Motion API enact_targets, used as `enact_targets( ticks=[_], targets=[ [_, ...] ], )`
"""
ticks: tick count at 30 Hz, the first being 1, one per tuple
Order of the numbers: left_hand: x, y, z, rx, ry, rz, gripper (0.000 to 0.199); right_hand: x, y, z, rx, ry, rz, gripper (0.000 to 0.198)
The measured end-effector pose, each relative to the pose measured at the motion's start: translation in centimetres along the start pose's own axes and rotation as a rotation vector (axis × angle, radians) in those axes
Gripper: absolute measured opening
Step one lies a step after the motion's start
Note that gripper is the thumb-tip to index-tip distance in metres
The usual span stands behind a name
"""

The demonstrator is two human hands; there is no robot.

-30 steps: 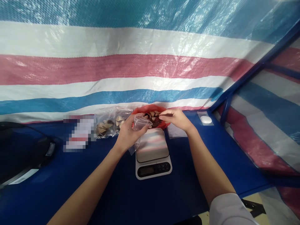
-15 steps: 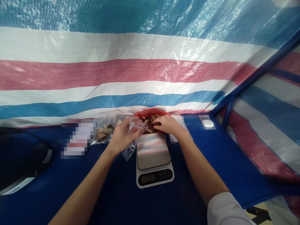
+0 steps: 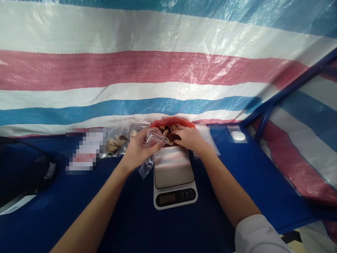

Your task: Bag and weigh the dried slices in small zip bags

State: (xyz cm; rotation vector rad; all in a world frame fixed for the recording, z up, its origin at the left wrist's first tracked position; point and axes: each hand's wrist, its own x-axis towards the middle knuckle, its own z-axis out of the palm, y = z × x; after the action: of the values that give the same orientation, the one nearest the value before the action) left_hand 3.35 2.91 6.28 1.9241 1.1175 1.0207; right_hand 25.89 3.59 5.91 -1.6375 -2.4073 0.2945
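Note:
My left hand [image 3: 138, 149] is closed on a clear plastic bag [image 3: 155, 137], pinching its rim between thumb and fingers with the mouth held open. The bag's lower corner hangs down beside a kitchen scale [image 3: 173, 168]. Behind the scale lies a red plastic bag [image 3: 181, 122] with dried brown and pale slices [image 3: 165, 130] in it. My right hand [image 3: 188, 138] reaches into this red bag, its fingers curled against a dark brown piece; the fingertips are partly hidden among the slices. The scale's steel plate is bare and its display looks dark.
Left of my hands lies a clear bag of pale dried pieces [image 3: 116, 144], then a blurred-out printed paper [image 3: 86, 151]. A black object [image 3: 23, 175] stands far left. Flat clear bags [image 3: 207, 138] lie to the right, then a white oval item [image 3: 238, 136]. Striped sheeting [image 3: 158, 70] walls the back.
The view has tilted slightly downward. My right hand has shifted a little among the slices in the red bag; my left hand keeps its hold on the clear bag.

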Motion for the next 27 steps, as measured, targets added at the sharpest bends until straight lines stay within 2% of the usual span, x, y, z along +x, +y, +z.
enact_targets(
  ticks=[6,10,20,23,27],
  targets=[
    [0.0,0.1,0.1,-0.025,0.000,-0.013,0.052,0.0,-0.6,0.1,-0.068,-0.038,0.059,0.028],
    [0.0,0.0,0.3,-0.031,0.004,0.002,0.053,0.1,-0.5,0.3,-0.035,-0.042,0.069,0.032],
    [0.0,-0.3,0.4,-0.034,0.002,0.042,0.050,0.8,1.6,1.6,0.311,0.088,-0.001,0.018],
    [0.0,-0.4,0.4,-0.025,-0.007,0.060,0.046,0.7,1.8,1.5,0.377,0.162,-0.002,0.018],
    [0.0,-0.1,0.5,0.012,-0.036,0.107,0.042,0.5,1.5,0.5,0.550,0.247,-0.087,0.022]
  ],
)
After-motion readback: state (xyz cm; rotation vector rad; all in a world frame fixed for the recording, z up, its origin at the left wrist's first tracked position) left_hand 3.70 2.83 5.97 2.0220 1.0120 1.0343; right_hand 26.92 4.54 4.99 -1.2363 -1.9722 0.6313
